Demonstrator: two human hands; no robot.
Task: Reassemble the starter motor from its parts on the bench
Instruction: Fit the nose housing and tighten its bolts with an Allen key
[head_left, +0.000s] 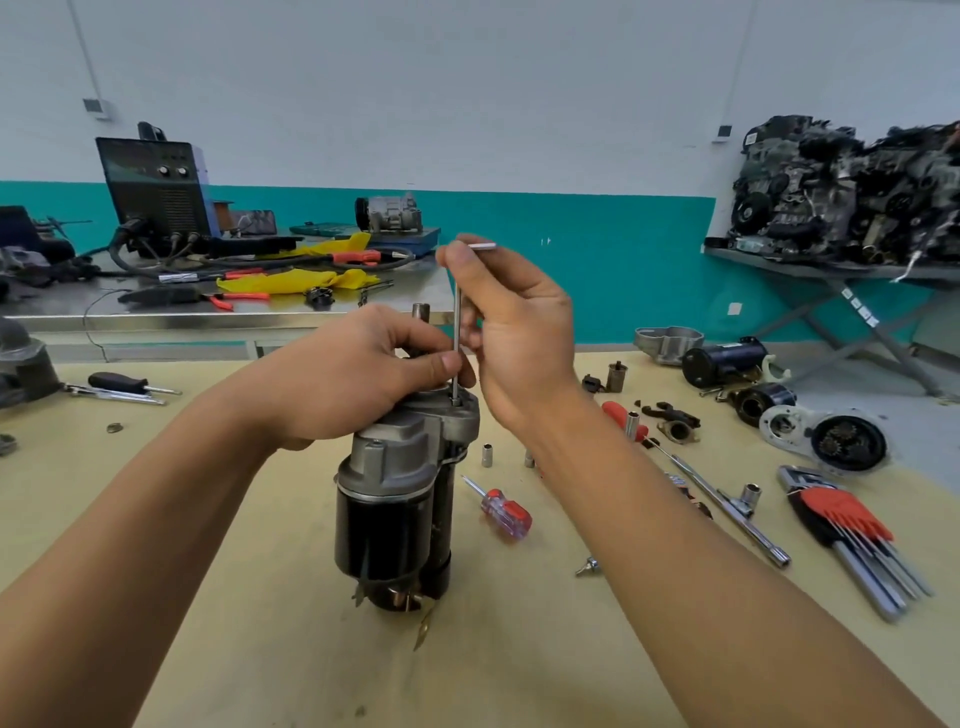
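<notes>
Now: starter motor (389, 519) upright, black-grey — left hand (358, 374) grips it, right hand (519, 332) hex key (457, 317).

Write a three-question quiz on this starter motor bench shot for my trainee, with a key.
1. True or false: the starter motor stands on end on the bench.
2. What does the right hand hold? A. an L-shaped hex key B. pliers C. a ratchet
3. Fill in: the ____ hand grips the motor's top housing while the key's tip sits at a bolt there.
Key: 1 true; 2 A; 3 left hand.
</notes>
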